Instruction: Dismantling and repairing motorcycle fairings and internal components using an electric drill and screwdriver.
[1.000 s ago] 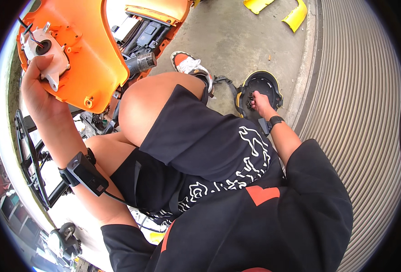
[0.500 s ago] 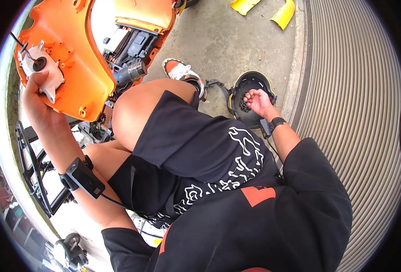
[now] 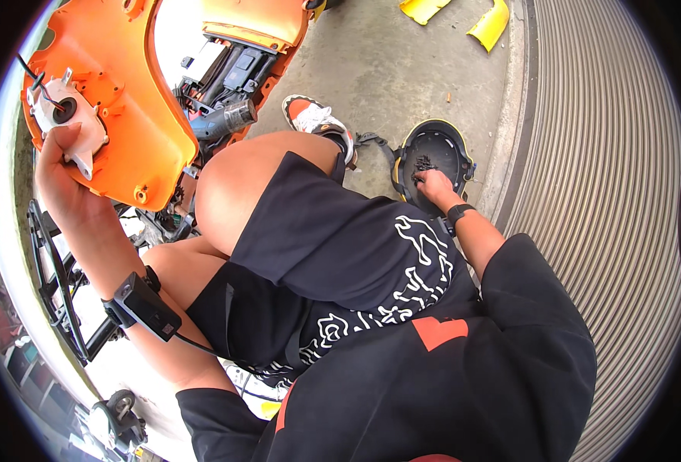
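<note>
My left hand (image 3: pixel 62 173) grips a white lamp housing (image 3: pixel 86 131) with a black rubber boot and a cable, its thumb on the white face. The housing sits against the inside of an orange scooter body panel (image 3: pixel 144 100); the fingers behind it are hidden. My right hand (image 3: pixel 435 187) reaches down into an upturned helmet (image 3: pixel 450 142), dark inside with a yellow rim. Its fingers are bent together at a small pile of black screws (image 3: pixel 425 162); whether one is pinched between them is too small to see.
Behind my knee, a scooter body (image 3: pixel 248 65) shows its exposed wiring and black parts. A blue-grey cylindrical tool (image 3: pixel 221 122) rests against it. Yellow curved panels (image 3: pixel 488 27) lie on the concrete. A ribbed shutter (image 3: pixel 595 154) rises on the right, and a black metal frame (image 3: pixel 59 292) stands at left.
My right hand has lowered from above the helmet into the screws, its fingers turning downward. My left hand keeps its hold on the lamp housing. The view has shifted slightly.
</note>
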`<state>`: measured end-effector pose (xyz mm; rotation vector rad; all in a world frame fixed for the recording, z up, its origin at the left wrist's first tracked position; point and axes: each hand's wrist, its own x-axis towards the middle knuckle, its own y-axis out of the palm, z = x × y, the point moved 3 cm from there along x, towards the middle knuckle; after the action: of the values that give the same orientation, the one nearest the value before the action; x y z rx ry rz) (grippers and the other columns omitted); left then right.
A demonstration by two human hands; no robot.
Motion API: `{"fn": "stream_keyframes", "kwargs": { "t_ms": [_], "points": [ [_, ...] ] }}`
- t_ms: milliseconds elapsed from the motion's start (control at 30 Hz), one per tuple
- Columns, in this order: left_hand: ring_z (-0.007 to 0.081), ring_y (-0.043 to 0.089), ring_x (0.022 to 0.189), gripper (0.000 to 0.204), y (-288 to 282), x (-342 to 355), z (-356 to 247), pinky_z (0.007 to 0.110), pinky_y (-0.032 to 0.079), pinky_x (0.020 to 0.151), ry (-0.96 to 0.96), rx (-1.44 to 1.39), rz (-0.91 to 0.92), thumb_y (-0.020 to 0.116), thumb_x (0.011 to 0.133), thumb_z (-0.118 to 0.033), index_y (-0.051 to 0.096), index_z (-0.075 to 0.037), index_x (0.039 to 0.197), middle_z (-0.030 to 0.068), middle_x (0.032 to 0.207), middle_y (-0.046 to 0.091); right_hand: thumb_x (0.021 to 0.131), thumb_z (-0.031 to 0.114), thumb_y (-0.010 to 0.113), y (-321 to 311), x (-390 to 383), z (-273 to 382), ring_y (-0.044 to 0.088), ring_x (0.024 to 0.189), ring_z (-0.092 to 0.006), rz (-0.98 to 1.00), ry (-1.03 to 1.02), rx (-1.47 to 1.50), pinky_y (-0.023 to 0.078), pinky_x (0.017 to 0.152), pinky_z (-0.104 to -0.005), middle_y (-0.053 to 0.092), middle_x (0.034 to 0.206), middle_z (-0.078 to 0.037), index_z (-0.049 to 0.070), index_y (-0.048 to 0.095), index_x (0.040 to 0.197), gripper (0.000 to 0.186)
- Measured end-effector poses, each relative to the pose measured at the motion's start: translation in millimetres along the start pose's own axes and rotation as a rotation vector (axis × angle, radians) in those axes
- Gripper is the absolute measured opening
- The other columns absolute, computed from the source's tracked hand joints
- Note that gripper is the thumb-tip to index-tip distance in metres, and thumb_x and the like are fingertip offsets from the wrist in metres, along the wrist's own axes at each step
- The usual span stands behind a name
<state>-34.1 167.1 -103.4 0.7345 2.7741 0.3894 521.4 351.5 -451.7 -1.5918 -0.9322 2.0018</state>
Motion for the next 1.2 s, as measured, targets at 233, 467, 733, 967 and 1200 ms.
{"fn": "stream_keyframes", "kwargs": {
  "t_ms": [233,467,733,967,1200],
  "points": [
    [0.0295,0.067,0.104,0.046,-0.1,2.0,1.5,0.044,0.056,0.092,-0.014,0.004,0.042,0.056,0.082,-0.001,0.052,0.003,0.127,0.0155,0.115,0.064,0.081,0.02,0.067,5.4,8.8,-0.6,0.065,0.108,-0.0353,-0.019,0.01,-0.014,0.051,0.093,-0.0438,0.07,0.111,-0.017,0.015,0.072,0.114,0.033],
    [0.0294,0.067,0.103,0.045,4.3,-0.3,-0.1,0.043,0.057,0.091,-0.027,0.025,0.051,0.056,0.082,-0.001,0.051,0.003,0.127,0.0155,0.115,0.064,0.08,0.017,0.066,10.0,8.6,-7.0,0.065,0.107,-0.0351,-0.093,-0.044,0.017,0.051,0.093,-0.0438,0.07,0.108,-0.017,0.017,0.073,0.112,0.032],
    [0.0301,0.067,0.103,0.044,7.4,-1.3,1.6,0.044,0.057,0.091,-0.021,0.03,0.024,0.057,0.082,-0.001,0.051,0.004,0.125,0.0166,0.114,0.064,0.082,0.017,0.066,7.8,-3.8,-1.5,0.064,0.108,-0.0371,-0.048,-0.001,-0.029,0.05,0.094,-0.0436,0.069,0.113,-0.019,0.02,0.066,0.123,0.041],
    [0.0307,0.067,0.104,0.044,5.9,4.1,3.4,0.045,0.056,0.093,-0.036,0.032,0.03,0.056,0.082,-0.001,0.051,0.004,0.126,0.0169,0.115,0.064,0.083,0.019,0.066,8.5,6.7,0.0,0.063,0.112,-0.0369,-0.004,0.049,-0.024,0.049,0.096,-0.0434,0.069,0.113,-0.019,0.011,0.067,0.122,0.04],
    [0.0296,0.067,0.102,0.044,9.3,3.8,3.9,0.043,0.056,0.09,-0.041,0.029,0.036,0.057,0.081,0.0,0.051,0.005,0.124,0.0165,0.114,0.064,0.084,0.029,0.07,15.8,9.6,3.4,0.065,0.109,-0.0352,-0.027,0.01,0.096,0.051,0.093,-0.0446,0.07,0.112,-0.017,0.012,0.07,0.114,0.036]
  ]
}}
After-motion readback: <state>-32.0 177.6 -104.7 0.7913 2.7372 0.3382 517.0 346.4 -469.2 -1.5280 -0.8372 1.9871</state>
